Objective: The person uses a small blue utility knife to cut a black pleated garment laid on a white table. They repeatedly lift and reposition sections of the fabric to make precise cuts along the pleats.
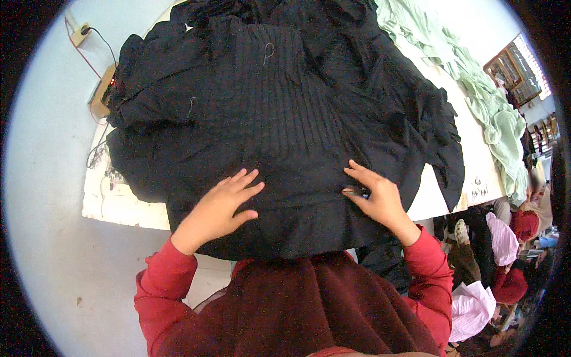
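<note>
A large black garment (279, 137) with rows of narrow pleats down its middle lies spread over the table, its near edge hanging toward me. My left hand (223, 205) rests on the cloth left of the pleats, palm down, fingers spread and holding nothing. Opposite it, my right hand (377, 196) touches the cloth with thumb and forefinger apart. A small dark object with a shiny part (364, 193) shows inside that hand; its kind is too small to tell. Loose pale threads (269, 53) lie on the pleated part.
The white table (128, 205) shows around the garment. Pale green cloth (496, 125) runs along its right side. At the left edge are a wooden box (102, 92) and cables. Farther right, people sit with pink striped cloth (473, 312); a window (517, 68) is behind.
</note>
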`<state>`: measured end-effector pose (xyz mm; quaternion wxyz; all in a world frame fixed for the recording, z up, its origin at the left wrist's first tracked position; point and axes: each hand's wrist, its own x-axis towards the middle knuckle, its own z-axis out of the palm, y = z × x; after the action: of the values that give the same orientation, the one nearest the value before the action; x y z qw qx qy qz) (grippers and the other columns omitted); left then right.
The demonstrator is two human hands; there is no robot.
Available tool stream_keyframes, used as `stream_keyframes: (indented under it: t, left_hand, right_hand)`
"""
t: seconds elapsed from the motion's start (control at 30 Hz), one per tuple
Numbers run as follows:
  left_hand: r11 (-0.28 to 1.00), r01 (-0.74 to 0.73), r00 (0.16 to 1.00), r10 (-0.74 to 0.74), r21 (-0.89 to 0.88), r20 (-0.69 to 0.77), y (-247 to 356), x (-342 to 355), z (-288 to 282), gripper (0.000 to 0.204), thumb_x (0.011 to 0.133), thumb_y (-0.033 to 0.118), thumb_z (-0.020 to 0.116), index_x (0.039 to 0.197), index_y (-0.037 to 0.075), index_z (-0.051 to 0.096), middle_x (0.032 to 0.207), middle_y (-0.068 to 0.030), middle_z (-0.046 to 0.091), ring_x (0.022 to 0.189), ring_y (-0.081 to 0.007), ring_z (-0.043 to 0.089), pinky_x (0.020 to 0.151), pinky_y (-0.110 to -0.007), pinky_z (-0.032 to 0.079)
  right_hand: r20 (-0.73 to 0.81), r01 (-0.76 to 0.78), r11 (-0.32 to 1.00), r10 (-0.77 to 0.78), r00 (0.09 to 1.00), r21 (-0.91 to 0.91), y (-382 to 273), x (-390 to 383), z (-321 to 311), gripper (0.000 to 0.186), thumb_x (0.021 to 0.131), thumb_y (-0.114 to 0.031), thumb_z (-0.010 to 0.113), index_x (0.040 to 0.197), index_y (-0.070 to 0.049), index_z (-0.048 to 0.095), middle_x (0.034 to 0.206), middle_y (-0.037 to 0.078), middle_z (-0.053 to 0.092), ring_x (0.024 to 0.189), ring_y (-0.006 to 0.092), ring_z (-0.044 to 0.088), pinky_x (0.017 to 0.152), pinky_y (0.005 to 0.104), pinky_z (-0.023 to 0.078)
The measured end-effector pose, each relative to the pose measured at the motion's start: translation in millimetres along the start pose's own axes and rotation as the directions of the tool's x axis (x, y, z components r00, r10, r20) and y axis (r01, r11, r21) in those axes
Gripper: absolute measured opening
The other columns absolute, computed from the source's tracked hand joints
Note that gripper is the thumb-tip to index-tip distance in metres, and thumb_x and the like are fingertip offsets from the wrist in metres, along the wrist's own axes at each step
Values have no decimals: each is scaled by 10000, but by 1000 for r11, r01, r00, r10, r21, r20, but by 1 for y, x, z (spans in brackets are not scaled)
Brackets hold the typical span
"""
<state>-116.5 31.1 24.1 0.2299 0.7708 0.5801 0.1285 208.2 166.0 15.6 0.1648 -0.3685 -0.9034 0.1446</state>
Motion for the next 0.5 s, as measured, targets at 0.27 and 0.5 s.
stream_keyframes:
  t: [0.27, 0.5]
  left_hand:
    - [982, -175, 907, 191, 76, -376, 19, 125, -11, 473, 822, 331, 674, 1191, 51, 579, 1117, -135, 592, 1030, -315, 559, 916, -397, 445]
    - [991, -102, 867, 48, -83, -496, 0, 133, 54, 186, 827, 249, 675, 873, 69, 683, 809, -80, 559, 839, -263, 571, 760, -376, 468]
  right_hand:
    - [-183, 48, 982, -15, 983, 180, -13, 44, 16, 367, 797, -283, 712, 1109, -101, 650, 1205, 106, 603, 1064, 294, 613, 829, 370, 521]
    - [-16, 28, 998, -29, 999, -54, -12, 17, 39, 558, 684, -135, 712, 1224, -196, 585, 1378, 36, 491, 817, 251, 679, 656, 335, 547]
